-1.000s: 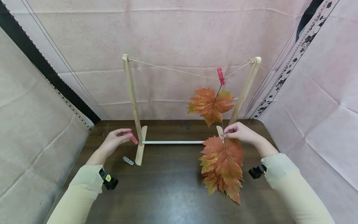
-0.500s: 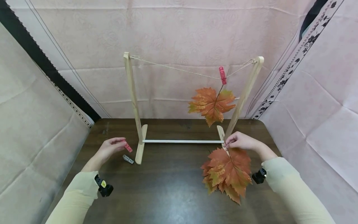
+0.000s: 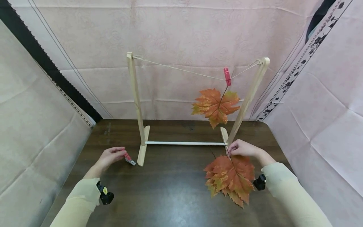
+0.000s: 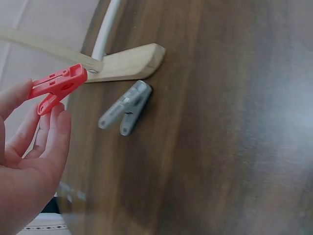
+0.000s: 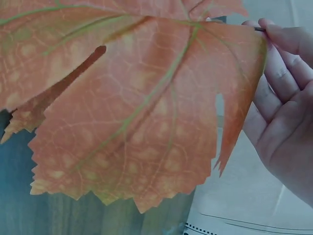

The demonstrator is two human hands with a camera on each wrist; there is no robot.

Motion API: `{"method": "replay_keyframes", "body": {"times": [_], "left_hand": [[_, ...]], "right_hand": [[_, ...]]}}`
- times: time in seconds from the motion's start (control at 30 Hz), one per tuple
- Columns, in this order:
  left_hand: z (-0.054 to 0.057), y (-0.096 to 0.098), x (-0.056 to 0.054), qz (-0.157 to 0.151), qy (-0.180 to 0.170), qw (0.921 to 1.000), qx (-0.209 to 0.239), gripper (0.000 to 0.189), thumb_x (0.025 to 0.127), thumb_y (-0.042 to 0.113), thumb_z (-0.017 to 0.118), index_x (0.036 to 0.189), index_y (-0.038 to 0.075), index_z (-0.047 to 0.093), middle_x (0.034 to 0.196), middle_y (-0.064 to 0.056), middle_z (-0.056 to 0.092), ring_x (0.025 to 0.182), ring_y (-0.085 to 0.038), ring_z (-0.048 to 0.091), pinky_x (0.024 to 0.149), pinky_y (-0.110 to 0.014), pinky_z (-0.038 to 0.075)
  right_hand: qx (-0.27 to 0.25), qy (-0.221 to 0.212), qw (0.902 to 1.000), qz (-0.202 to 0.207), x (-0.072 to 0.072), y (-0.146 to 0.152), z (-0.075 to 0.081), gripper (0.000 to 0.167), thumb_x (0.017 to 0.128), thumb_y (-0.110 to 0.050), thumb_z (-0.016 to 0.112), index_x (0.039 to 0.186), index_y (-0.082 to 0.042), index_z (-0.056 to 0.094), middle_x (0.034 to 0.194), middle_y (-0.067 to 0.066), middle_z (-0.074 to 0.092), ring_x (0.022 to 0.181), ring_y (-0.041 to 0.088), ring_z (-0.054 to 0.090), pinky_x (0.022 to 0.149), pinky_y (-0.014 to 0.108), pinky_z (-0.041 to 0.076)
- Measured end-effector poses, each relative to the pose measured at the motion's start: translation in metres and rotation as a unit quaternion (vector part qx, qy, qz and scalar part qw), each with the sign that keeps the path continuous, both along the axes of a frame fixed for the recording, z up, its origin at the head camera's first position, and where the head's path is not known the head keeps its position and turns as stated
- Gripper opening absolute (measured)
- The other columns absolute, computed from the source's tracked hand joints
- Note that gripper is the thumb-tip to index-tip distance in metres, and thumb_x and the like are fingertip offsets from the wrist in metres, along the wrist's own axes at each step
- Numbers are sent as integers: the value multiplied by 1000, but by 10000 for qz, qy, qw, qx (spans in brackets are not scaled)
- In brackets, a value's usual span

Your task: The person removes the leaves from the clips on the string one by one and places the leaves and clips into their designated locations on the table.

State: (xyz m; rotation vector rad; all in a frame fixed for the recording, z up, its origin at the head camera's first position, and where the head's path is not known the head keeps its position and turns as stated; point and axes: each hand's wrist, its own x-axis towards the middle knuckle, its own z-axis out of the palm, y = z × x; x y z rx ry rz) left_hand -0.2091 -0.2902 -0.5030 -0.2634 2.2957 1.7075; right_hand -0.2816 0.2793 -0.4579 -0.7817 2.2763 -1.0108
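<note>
My left hand (image 3: 106, 159) pinches a red clothespin (image 4: 61, 84) by its handles, thumb on one and fingertips on the other. Just beyond it a grey clothespin (image 4: 128, 104) lies on the table; in the head view the two overlap. The thumb and fingertips of my right hand (image 3: 244, 148) pinch the dark stem of an orange-red maple leaf (image 5: 146, 112). That leaf hangs over more leaves (image 3: 212, 181) of the same kind, which it mostly hides. Another orange maple leaf (image 3: 216, 105) hangs by its stem from a pink clothespin (image 3: 227, 77) on the string.
A wooden stand has a left post (image 3: 135, 97), a right post (image 3: 249, 97) and a white rod (image 3: 184, 143) low between them. The sagging string (image 3: 175, 67) joins the post tops. Light cloth (image 3: 181, 34) walls in the brown table (image 3: 158, 189).
My left hand has moved down and slightly left with the red clothespin, towards the grey one. My right hand has lowered its leaf and shifted it right, clear of the hanging leaf.
</note>
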Motion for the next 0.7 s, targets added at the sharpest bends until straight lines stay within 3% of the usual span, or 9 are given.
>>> {"method": "replay_keyframes", "body": {"times": [0.33, 0.5, 0.7], "left_hand": [[-26, -3, 8, 166, -92, 9998, -16, 56, 94, 18, 57, 133, -17, 37, 130, -28, 50, 84, 7, 58, 89, -30, 52], [-35, -4, 9, 276, -136, 9995, -71, 55, 93, 19, 59, 131, -17, 40, 115, -14, 63, 80, 7, 58, 86, -28, 54], [-41, -5, 10, 428, -252, 9985, -249, 54, 91, 21, 61, 127, -17, 44, 92, 4, 68, 77, 3, 60, 87, -34, 54]], "right_hand": [[219, 102, 9994, -262, 1, -1, -23, 15, 81, 1, 57, 87, 7, 69, 86, 17, 70, 65, 0, 53, 62, 17, 46], [321, 169, 9982, -471, 3, -1, -29, 15, 82, -1, 59, 89, 10, 68, 86, 20, 70, 67, 3, 53, 61, 18, 45], [496, 233, 9959, -721, 3, 1, -30, 22, 85, -3, 58, 99, 12, 65, 94, 22, 69, 83, 13, 63, 69, 24, 51]]}}
